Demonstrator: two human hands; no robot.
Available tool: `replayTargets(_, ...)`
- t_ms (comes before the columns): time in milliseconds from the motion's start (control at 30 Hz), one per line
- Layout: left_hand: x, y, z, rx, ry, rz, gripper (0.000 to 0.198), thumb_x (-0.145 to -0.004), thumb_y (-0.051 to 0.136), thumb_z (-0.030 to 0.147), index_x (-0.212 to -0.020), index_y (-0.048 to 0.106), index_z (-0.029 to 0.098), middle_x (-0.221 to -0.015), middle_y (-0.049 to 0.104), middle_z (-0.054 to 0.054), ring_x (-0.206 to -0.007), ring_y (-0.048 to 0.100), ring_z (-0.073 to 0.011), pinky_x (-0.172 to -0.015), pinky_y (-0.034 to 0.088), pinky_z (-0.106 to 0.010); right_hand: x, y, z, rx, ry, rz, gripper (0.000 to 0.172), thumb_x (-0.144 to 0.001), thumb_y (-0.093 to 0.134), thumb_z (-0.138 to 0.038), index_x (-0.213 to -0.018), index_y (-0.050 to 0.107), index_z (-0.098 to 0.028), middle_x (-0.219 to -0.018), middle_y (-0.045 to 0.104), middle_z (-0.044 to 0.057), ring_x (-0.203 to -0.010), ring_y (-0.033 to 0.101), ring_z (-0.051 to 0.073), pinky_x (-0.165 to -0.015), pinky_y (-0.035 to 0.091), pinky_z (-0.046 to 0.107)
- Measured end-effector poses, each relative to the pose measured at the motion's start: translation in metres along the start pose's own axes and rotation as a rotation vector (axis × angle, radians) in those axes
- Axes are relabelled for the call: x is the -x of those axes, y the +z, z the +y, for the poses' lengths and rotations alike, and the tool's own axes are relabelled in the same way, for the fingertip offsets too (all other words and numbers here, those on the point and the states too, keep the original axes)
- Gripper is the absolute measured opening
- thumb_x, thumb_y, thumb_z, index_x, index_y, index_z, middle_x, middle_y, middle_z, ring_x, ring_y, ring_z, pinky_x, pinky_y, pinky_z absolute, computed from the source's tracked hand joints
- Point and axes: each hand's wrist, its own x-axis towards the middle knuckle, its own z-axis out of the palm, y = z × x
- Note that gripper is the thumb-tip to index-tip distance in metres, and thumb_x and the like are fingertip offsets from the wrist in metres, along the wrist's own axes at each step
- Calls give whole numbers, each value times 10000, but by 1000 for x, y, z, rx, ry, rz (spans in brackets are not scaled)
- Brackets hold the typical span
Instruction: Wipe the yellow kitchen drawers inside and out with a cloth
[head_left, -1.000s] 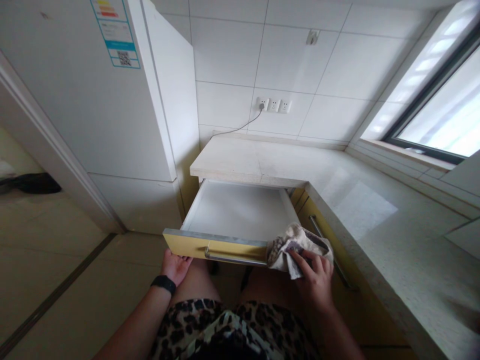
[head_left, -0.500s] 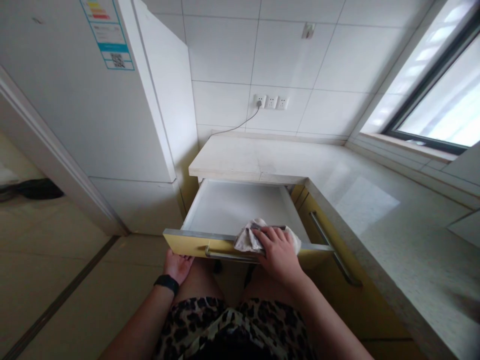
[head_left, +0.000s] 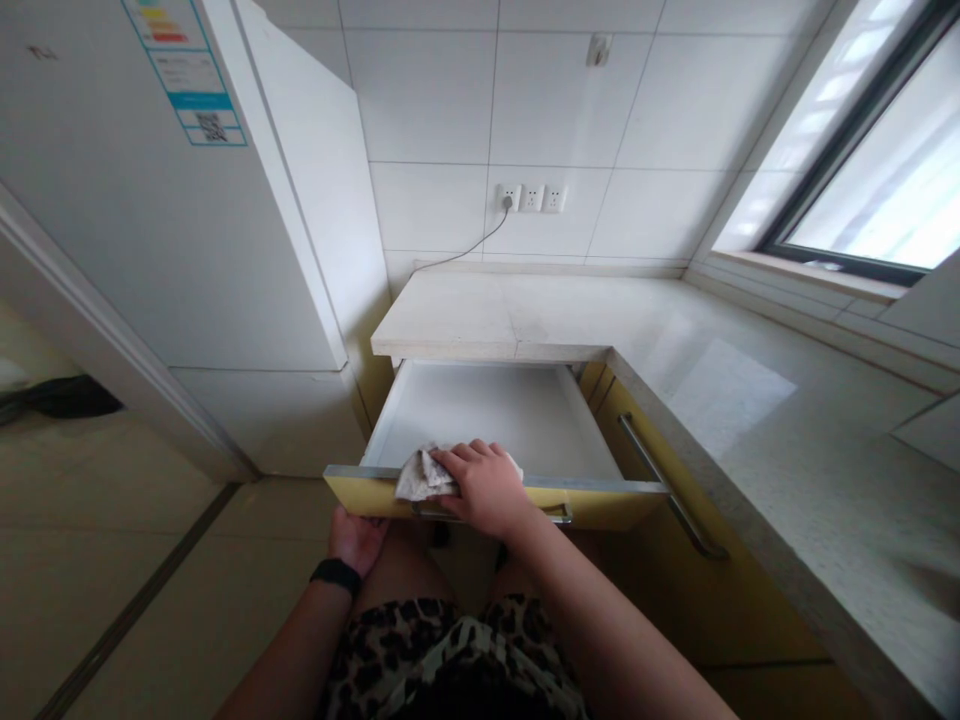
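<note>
A pulled-out drawer point(head_left: 487, 405) with a white inside and a yellow front is before me. My right hand point(head_left: 484, 490) presses a crumpled whitish cloth point(head_left: 421, 475) with dark markings onto the top edge of the drawer front, left of its middle. The fingers bend over the cloth, and the metal drawer handle point(head_left: 559, 514) lies partly hidden below the hand. My left hand point(head_left: 358, 540), with a black band on the wrist, is palm up at the lower left corner of the drawer front. Its fingers reach under the panel and are partly hidden.
A pale countertop point(head_left: 465, 305) runs above the drawer and turns along the right side. Under it is a yellow cabinet front with a long metal handle point(head_left: 675, 490). A white refrigerator point(head_left: 210, 230) stands at the left. Wall sockets point(head_left: 531, 198) hold one plug with a cord.
My right hand has slid left along the drawer front's top edge with the cloth, baring the right part of the handle. My left hand stays at the corner. The view has shifted slightly.
</note>
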Motion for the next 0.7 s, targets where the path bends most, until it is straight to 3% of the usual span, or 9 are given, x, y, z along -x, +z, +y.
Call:
replayTargets(200, 0, -4, -2, -27, 15, -37, 252, -920, 535, 332, -1017, 696, 164, -979, 742, -98, -857, 709, -230, -758, 610, -394, 32, -5, 40, -52, 90, 39, 594, -878, 614, -604, -1393, 550, -315, -1180, 682, 62, -1095, 553, 262, -927, 370, 383)
replayTargets(400, 3, 0, -1, 27, -8, -14, 238, -934, 486, 326, -957, 679, 189, -925, 737, -76, -832, 710, -211, -763, 605, -393, 73, -16, 100, -55, 271, 25, 539, -874, 605, -606, -1290, 655, -267, -1132, 717, 84, -1058, 614, 251, -915, 418, 354)
replayTargets(567, 7, 3, 1, 28, -19, -21, 215, -917, 486, 297, -928, 673, 191, -920, 735, -70, -835, 708, -206, -766, 597, -385, 111, -28, 156, -49, 481, 36, 550, -876, 538, -651, -1199, 706, -239, -1066, 730, 102, -962, 655, 262, -815, 455, 336)
replayTargets(700, 10, 4, 2, 26, -32, -4, 233, -910, 474, 318, -942, 672, 200, -945, 730, -74, -872, 701, -214, -793, 588, -401, 126, -33, 176, -50, 669, 47, 625, -865, 499, -702, -1181, 697, -200, -1017, 732, 131, -908, 672, 280, -747, 452, 335)
